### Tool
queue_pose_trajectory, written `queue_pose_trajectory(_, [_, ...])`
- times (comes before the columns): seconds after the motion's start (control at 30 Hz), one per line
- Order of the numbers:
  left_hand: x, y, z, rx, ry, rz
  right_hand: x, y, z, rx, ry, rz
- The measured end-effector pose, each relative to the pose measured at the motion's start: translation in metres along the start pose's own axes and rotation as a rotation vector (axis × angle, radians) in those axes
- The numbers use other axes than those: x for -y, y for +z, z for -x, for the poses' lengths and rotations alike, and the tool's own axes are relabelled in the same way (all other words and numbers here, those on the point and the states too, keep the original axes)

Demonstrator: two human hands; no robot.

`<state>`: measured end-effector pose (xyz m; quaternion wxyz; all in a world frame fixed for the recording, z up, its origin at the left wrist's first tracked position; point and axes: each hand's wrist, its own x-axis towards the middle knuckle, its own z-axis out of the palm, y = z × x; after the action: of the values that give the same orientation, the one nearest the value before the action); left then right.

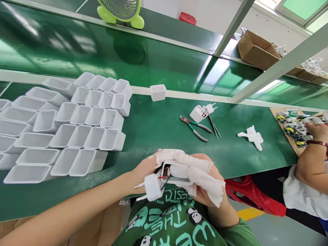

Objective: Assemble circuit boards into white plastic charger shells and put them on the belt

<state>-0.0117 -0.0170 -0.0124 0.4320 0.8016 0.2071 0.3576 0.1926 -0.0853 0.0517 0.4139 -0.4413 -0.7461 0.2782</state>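
Close in front of my shirt, my left hand (pixel 146 168) and my right hand (pixel 208 182) are closed around an opened white power adapter case (pixel 176 181). White wrapping covers several of the fingers. From the left end of the case hangs a white plug head (pixel 153 187) with two pins, joined by red and black wires. Part of a dark component shows inside the opening; the fingers hide the rest. Beyond my hands lie pliers (pixel 195 127) with green and grey handles, tweezers (pixel 214 127) and a second opened adapter (pixel 198 113) with its plug head out.
Rows of open white cases (pixel 87 124) fill the bench's left side. A single case (pixel 158 92) stands by the rail (pixel 184 96). White crumpled wrapping (pixel 252 137) lies at right. A co-worker's hand (pixel 316 130) is over a board of circuit parts (pixel 292 128). A slanted post (pixel 271 68) rises ahead.
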Motion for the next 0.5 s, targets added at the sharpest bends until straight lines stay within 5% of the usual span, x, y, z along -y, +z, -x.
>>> queue_pose_trajectory(0.27, [-0.0034, -0.005, -0.0051, 0.018, 0.012, 0.031, -0.0015, -0.0019, -0.0013, 0.027, 0.004, -0.001])
queue_pose_trajectory(0.5, [-0.0063, -0.0038, -0.0083, 0.011, -0.003, 0.044, -0.0096, 0.0007, -0.0028, -0.081, -0.211, 0.068])
